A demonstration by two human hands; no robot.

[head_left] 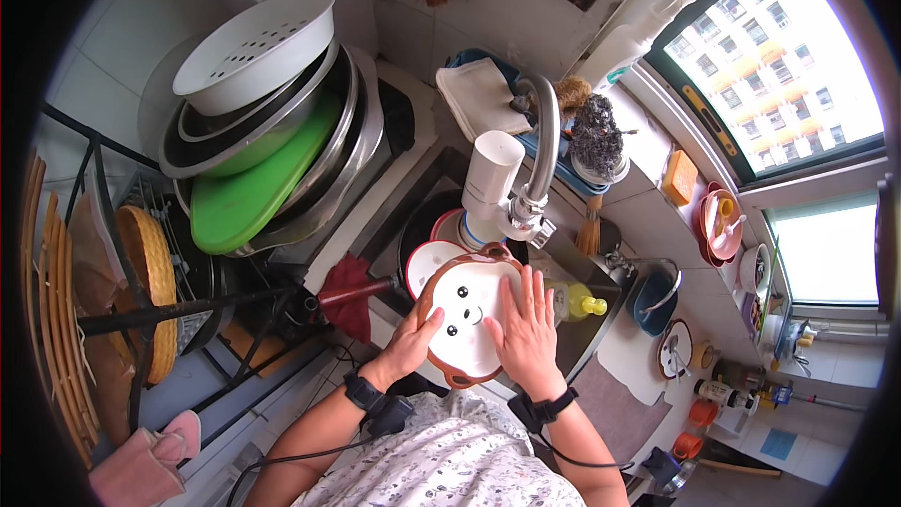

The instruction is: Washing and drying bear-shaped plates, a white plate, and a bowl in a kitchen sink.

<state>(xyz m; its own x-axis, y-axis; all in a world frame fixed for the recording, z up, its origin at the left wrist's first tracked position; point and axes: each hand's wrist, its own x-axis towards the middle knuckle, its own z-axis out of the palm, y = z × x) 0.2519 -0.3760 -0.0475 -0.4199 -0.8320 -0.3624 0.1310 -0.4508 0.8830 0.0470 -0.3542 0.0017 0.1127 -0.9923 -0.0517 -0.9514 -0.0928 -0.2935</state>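
A white ceramic dish with a brown bear-shaped rim and a painted face (461, 324) is tilted up over the near side of the sink. My left hand (410, 346) grips its left edge, thumb over the rim. My right hand (526, 331) lies flat with spread fingers against the dish's right inner side. Behind the dish, a red-rimmed white dish (428, 262) and a dark pan (415, 222) sit in the sink. A faucet with a white filter unit (493, 169) stands above them. Partly hidden beside my right fingers is a yellow-capped bottle (581, 301).
Steel basins with a green cutting board (260, 190) and a white colander (260, 49) are stacked at the left. A red pan handle (355, 292) juts over the sink's left edge. Steel wool (598, 134) and an orange sponge (680, 178) lie near the window. A black rack (176, 313) stands left.
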